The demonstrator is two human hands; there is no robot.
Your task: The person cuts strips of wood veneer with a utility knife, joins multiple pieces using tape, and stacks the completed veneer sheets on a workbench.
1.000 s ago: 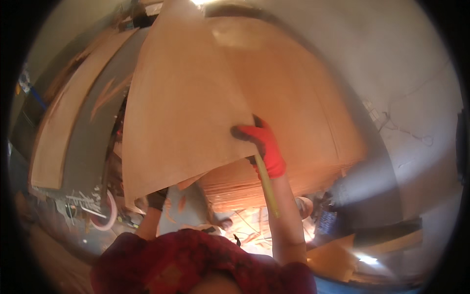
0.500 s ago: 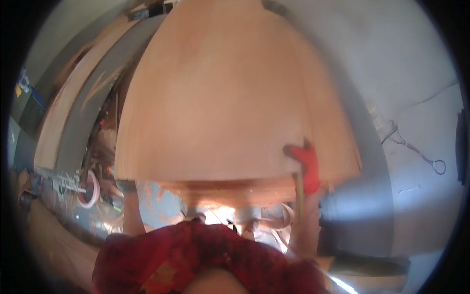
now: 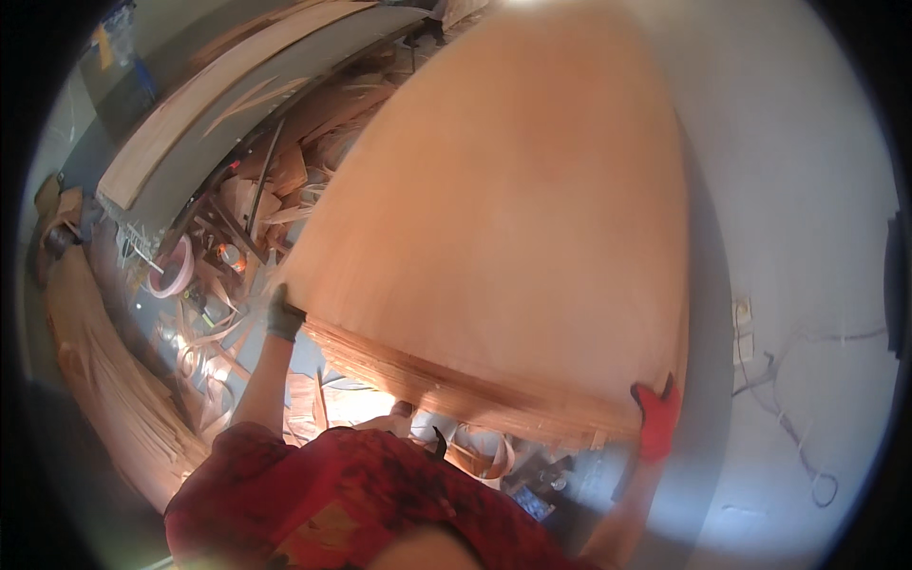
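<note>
A wide stack of thin wood veneer sheets [image 3: 494, 237] fills the middle, its top sheet smooth and pale orange-brown. Layered, ragged edges [image 3: 446, 385] show along its near side. At the near left corner my left hand [image 3: 284, 315], in a grey-green glove, grips the sheet's edge with the thumb on top. My right hand [image 3: 655, 423], in a red glove with dark fingertips, is closed on the near right corner. The fingers beneath both corners are hidden.
Left of the stack lie veneer scraps [image 3: 285, 180] and a pink bowl [image 3: 172, 267]. Beyond them is a grey bench [image 3: 214, 142] with a long board [image 3: 180, 133]. A veneer bundle [image 3: 104, 351] lies lower left. A cable [image 3: 793, 432] hangs on the right wall.
The view has turned, so the stack now sits slanted. My right hand has shifted from the near edge to the right corner. A thin yellowish strip beside it no longer shows.
</note>
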